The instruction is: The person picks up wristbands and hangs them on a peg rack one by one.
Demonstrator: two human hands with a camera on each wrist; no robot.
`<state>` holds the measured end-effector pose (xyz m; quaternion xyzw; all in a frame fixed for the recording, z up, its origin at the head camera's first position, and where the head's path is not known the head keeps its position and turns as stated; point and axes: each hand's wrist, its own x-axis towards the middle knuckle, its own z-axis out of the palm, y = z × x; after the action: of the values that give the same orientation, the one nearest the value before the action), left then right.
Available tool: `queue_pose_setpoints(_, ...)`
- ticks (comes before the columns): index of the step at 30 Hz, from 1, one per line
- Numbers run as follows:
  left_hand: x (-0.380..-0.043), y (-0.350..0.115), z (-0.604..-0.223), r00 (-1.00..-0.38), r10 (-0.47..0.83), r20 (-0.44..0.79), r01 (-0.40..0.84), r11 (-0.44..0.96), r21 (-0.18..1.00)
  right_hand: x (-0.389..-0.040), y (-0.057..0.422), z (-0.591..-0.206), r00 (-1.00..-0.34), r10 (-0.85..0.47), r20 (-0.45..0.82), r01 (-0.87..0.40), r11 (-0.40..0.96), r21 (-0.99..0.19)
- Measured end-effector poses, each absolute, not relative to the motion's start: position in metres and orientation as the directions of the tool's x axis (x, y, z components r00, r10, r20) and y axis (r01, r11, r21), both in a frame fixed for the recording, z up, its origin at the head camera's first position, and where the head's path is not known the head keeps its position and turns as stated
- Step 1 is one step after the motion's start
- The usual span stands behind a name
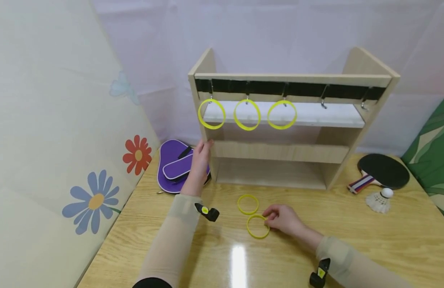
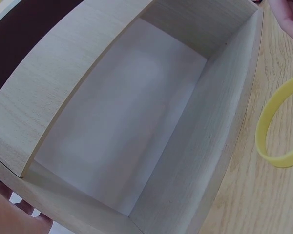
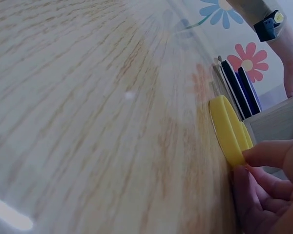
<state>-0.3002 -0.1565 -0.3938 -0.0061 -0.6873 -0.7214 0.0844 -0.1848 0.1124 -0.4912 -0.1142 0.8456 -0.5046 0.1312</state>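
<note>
My right hand (image 1: 286, 219) is low over the table, thumb and fingertips pinching the right edge of a yellow silicone wristband (image 1: 258, 237). In the right wrist view this wristband (image 3: 227, 131) looks slightly tilted at the tabletop. Just behind it lies a second yellow wristband (image 1: 238, 205). With my left hand (image 1: 199, 166) I grip the left side panel of a small wooden shelf (image 1: 276, 151); in the left wrist view the fingers wrap its edge. Three more yellow wristbands (image 1: 235, 118) hang from hooks on the shelf's black strip, one each on the left three.
Two bare metal hooks (image 1: 324, 106) are at the strip's right end. A purple paddle case (image 1: 168, 160) leans left of the shelf. To the right lie a black table tennis paddle (image 1: 384, 171) and a white shuttlecock (image 1: 379, 201). A flowered wall panel (image 1: 45, 140) borders the table's left side.
</note>
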Motion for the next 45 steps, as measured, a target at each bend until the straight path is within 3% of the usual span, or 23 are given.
queue_pose_setpoints(11,-0.3,-0.157,-0.392,-0.987,-0.11,0.119,0.125,-0.047,0.991,-0.189,0.118,-0.489,-0.914,-0.341,-0.217,0.083,0.366,-0.927)
queue_pose_setpoints(26,-0.3,-0.155,-0.395,-0.985,-0.124,0.119,0.126,-0.054,0.991,-0.189,0.134,-0.465,-0.891,-0.369,-0.265,0.171,0.266,-0.949)
queue_pose_setpoints(38,-0.302,-0.156,-0.393,-0.985,-0.123,0.118,0.126,-0.059,0.99,-0.191,0.151,-0.442,-0.906,-0.342,-0.249,0.229,0.097,-0.969)
queue_pose_setpoints(45,-0.301,-0.156,-0.395,-0.984,-0.128,0.126,0.135,-0.061,0.989,-0.201,0.17,-0.451,-0.912,-0.389,-0.129,0.182,-0.101,-0.978)
